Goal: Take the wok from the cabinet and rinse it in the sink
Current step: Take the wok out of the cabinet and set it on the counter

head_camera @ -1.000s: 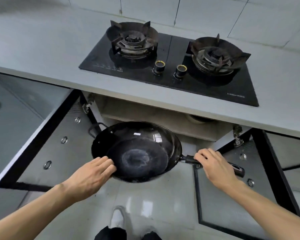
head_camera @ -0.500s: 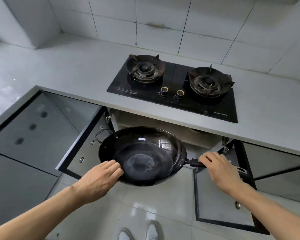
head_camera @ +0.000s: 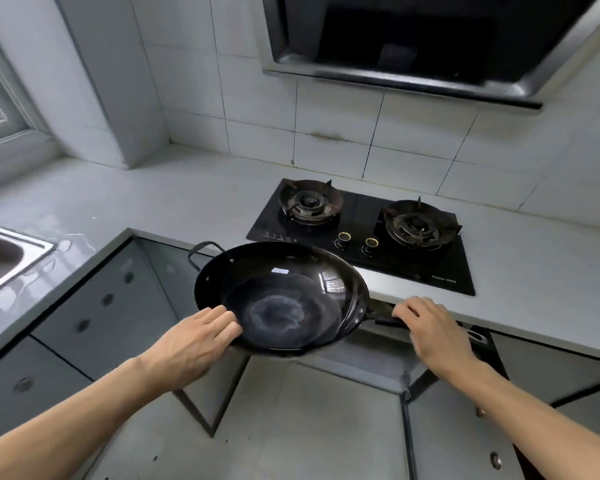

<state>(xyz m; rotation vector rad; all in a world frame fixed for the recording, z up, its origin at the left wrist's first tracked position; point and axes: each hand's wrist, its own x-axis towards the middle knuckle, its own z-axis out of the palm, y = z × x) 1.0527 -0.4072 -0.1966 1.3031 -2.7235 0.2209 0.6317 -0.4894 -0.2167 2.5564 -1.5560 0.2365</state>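
A black wok [head_camera: 284,292] hangs in the air in front of the counter edge, at about counter height, its bowl empty and shiny. My right hand [head_camera: 430,329] grips its long handle on the right. My left hand [head_camera: 191,341] holds the near left rim, fingers over the edge. A small loop handle sticks out at the wok's far left. The steel sink [head_camera: 4,258] shows at the far left edge, set in the wet counter. Below the wok the cabinet doors [head_camera: 458,441] stand open.
A black two-burner gas hob [head_camera: 357,233] lies in the grey counter [head_camera: 153,199] just behind the wok. A range hood [head_camera: 413,46] hangs above it. White tiled wall behind, a window frame at the far left, grey cabinet fronts [head_camera: 94,317] below the counter.
The wok has come up and out from the cabinet opening to counter height, held by both hands. The view has risen, bringing the hood, window and sink into sight.
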